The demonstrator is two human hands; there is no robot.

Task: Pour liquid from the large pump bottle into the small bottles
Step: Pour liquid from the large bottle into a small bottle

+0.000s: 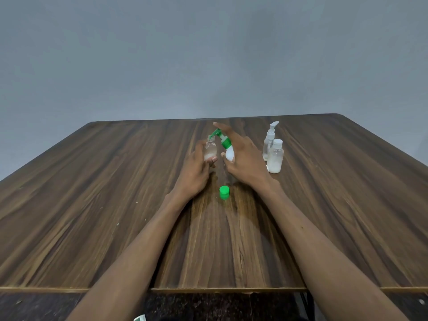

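My right hand (pixel 243 161) grips the white pump bottle (pixel 229 154) with a green pump head, tilted to the left, and a finger rests on top of the pump. Its green nozzle sits at the mouth of a small clear bottle (pixel 210 150), which my left hand (pixel 196 172) holds upright just above the wooden table (pixel 92 193). White liquid lies in the bottom of that small bottle. A loose green cap (pixel 224 192) stands on the table between my wrists.
To the right of my right hand stand a small capped clear bottle (pixel 275 158) with white liquid in it and, behind it, a clear pump bottle (pixel 269 140). A grey wall rises beyond the table's far edge.
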